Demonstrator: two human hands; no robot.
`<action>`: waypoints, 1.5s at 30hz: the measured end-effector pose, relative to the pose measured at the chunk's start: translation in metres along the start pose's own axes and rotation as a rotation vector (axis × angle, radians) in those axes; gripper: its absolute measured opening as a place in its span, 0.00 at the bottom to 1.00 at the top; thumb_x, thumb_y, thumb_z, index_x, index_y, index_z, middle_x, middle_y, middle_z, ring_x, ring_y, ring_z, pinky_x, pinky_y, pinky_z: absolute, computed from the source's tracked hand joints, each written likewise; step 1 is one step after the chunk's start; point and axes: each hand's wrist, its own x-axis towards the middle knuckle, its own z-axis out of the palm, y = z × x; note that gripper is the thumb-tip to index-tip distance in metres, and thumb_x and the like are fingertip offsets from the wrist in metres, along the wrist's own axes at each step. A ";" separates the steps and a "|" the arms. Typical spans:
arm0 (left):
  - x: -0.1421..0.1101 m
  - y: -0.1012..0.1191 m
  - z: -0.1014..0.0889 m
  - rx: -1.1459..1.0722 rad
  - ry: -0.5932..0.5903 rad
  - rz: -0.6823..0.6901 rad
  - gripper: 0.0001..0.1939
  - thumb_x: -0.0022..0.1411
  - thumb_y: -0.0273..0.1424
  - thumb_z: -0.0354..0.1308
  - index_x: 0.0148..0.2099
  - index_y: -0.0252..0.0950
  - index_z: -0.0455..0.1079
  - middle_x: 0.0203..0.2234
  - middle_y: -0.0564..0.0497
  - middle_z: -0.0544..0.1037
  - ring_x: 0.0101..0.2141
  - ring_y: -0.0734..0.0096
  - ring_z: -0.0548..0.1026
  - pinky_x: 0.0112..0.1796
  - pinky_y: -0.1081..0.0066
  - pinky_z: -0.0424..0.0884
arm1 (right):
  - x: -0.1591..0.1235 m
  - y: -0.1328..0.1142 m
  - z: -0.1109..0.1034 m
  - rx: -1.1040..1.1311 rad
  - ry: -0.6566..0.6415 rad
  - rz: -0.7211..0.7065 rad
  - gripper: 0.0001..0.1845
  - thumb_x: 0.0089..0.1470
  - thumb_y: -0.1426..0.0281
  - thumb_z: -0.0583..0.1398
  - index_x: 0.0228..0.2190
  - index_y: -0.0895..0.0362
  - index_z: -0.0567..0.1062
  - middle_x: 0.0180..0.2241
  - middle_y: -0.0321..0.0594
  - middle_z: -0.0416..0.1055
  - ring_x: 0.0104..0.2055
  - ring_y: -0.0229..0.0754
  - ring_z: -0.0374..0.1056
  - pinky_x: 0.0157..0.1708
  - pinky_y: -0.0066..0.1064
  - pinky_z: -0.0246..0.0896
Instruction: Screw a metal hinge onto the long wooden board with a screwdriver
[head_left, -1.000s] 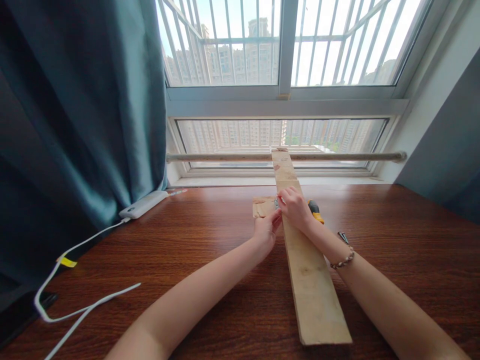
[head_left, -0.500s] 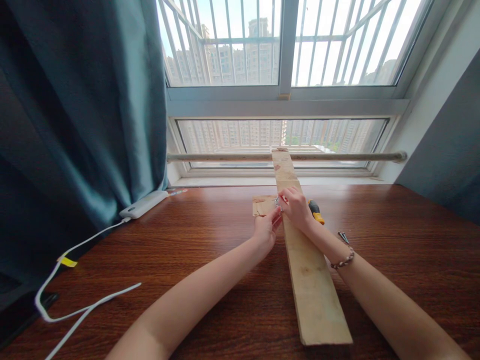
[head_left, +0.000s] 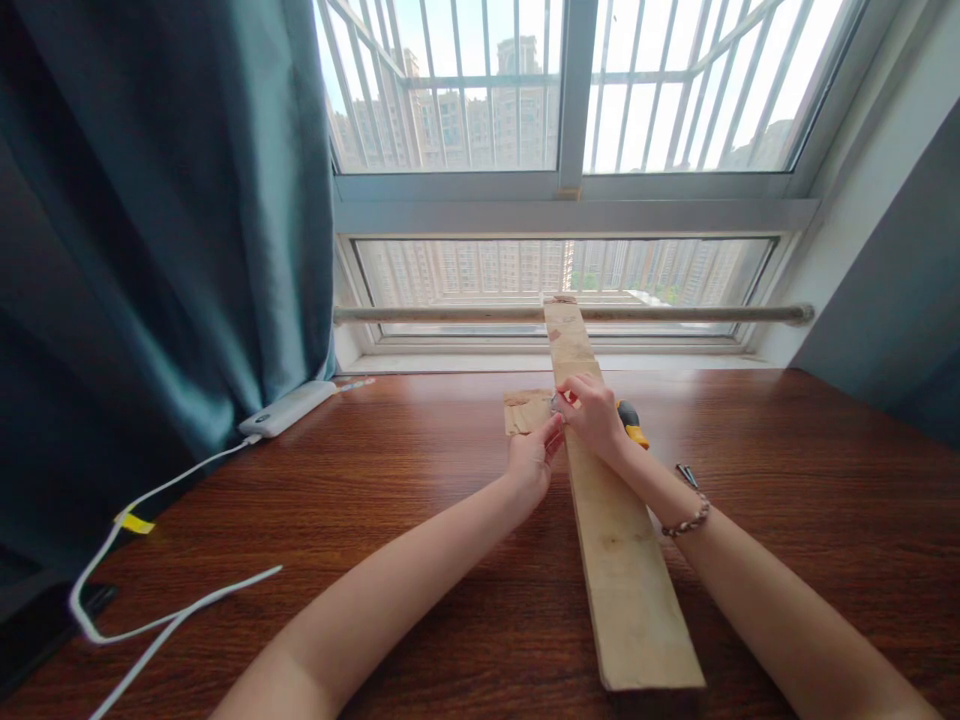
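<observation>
A satiny blue curtain (head_left: 165, 200) drapes beside a smooth white oblong device (head_left: 289, 409) on my glossy, wood-grained worktop (head_left: 375, 470). Next, a flat, rough-edged tan piece (head_left: 525, 410) lies just beyond my left hand (head_left: 534, 460), its fingers bunched, though I cannot tell whether they grip anything. My right hand (head_left: 591, 415) pinches a small shiny piece (head_left: 556, 402) at the left edge of the long, pale wooden board (head_left: 622, 560), right of which lie a rounded black-and-yellow handle (head_left: 632, 425) and slim dark screws (head_left: 686, 475).
</observation>
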 end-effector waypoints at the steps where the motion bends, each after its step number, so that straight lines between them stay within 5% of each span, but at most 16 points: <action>1: 0.000 0.000 0.000 0.007 -0.005 -0.006 0.07 0.49 0.15 0.59 0.30 0.29 0.73 0.25 0.48 0.78 0.25 0.76 0.75 0.29 0.78 0.71 | 0.000 0.000 0.000 0.017 -0.006 0.008 0.07 0.48 0.79 0.56 0.23 0.57 0.69 0.24 0.38 0.67 0.29 0.41 0.62 0.31 0.29 0.55; 16: -0.002 -0.001 -0.001 0.056 -0.034 0.016 0.11 0.47 0.15 0.62 0.35 0.30 0.74 0.30 0.45 0.79 0.30 0.72 0.76 0.35 0.73 0.72 | 0.001 0.003 0.001 0.031 0.008 0.124 0.04 0.47 0.77 0.58 0.23 0.57 0.70 0.22 0.35 0.68 0.25 0.37 0.63 0.27 0.26 0.53; 32: 0.000 -0.004 -0.004 0.030 -0.009 -0.013 0.08 0.48 0.16 0.61 0.32 0.31 0.74 0.27 0.48 0.78 0.27 0.74 0.75 0.31 0.76 0.71 | 0.001 0.000 0.001 0.055 -0.076 -0.040 0.08 0.45 0.81 0.55 0.22 0.57 0.67 0.24 0.37 0.64 0.30 0.41 0.61 0.31 0.29 0.54; 45: 0.000 0.003 0.001 -0.010 0.066 -0.015 0.06 0.50 0.15 0.59 0.29 0.29 0.73 0.24 0.47 0.78 0.24 0.76 0.74 0.29 0.77 0.72 | 0.001 -0.001 0.000 0.027 0.024 0.230 0.03 0.45 0.75 0.56 0.22 0.57 0.70 0.21 0.35 0.67 0.23 0.36 0.60 0.27 0.26 0.53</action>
